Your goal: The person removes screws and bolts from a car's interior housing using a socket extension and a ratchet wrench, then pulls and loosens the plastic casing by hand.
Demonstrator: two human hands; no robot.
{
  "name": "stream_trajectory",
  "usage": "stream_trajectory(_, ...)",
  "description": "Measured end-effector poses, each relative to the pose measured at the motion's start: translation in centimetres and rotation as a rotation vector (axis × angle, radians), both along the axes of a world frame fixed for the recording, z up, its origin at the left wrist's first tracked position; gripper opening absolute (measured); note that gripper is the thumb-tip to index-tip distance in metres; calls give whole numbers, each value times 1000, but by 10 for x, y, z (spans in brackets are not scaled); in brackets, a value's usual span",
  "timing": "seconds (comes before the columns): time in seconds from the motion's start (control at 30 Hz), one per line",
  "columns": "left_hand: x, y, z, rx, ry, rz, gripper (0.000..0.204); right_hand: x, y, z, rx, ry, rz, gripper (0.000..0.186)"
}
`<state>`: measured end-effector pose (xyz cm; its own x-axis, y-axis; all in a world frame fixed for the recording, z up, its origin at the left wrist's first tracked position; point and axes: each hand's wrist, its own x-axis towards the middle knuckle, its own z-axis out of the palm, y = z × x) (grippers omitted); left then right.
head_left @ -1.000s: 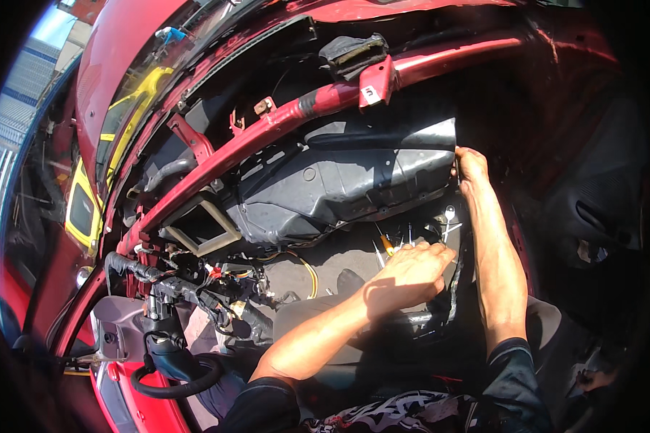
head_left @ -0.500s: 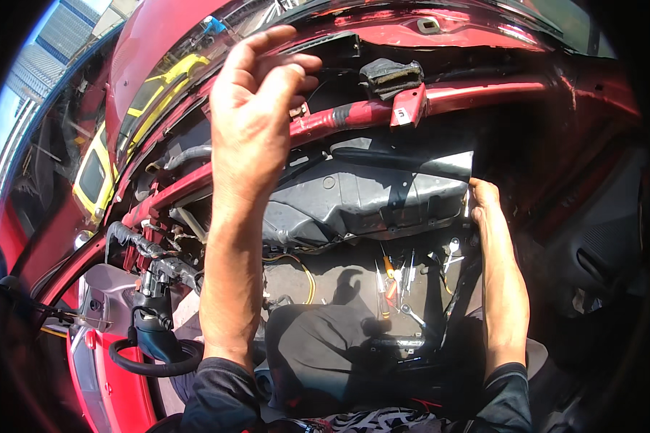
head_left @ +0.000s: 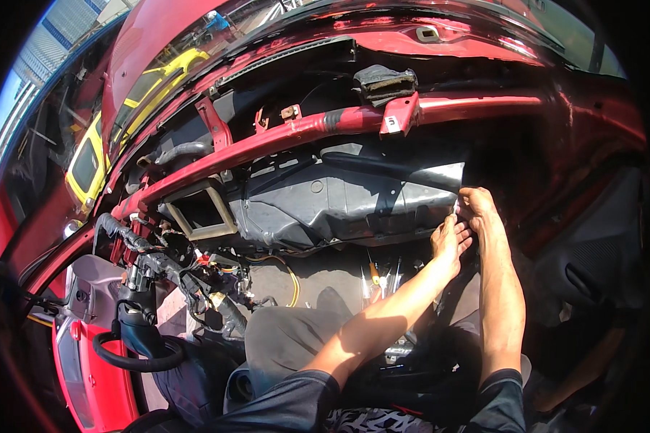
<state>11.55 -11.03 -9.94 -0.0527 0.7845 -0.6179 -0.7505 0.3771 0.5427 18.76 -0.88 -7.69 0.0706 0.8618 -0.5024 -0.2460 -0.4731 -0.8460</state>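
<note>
A large black plastic housing (head_left: 350, 209) lies under a red metal crossbeam (head_left: 289, 133). My right hand (head_left: 478, 205) is at the housing's right end, fingers curled round something small that I cannot make out. My left hand (head_left: 449, 238) is just below it, thumb and forefinger closed at a small light item at the same edge, other fingers loosely extended; what it holds is unclear. Beneath the housing, tools lie on the grey floor, including an orange-handled screwdriver (head_left: 375, 273).
Wiring harnesses (head_left: 162, 263) hang at the left beside a dark steering wheel (head_left: 126, 364). A square foam-edged opening (head_left: 200, 208) adjoins the housing. My knee (head_left: 282, 332) is below. Outside are a yellow car (head_left: 87, 169), a red car (head_left: 76, 368) and a person in blue (head_left: 217, 23).
My left hand, raised toward the windscreen half a second ago with fingers bent and apart, has come down and right to the housing's end beside my right hand, which stays there.
</note>
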Motion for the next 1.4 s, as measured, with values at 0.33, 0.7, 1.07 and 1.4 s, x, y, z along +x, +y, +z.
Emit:
stream_trajectory(0.33,7,14,3,59,56,231,17,-4,4,-2,47,41,116,10)
stream_trajectory(0.7,14,8,6,58,53,135,27,0,4,-6,95,-15,98,14)
stream_trajectory(1.07,8,7,5,169,56,93,21,4,-3,-13,-53,362,108,19)
stream_trajectory(1.4,9,11,0,137,-84,98,25,5,9,-25,229,152,123,16)
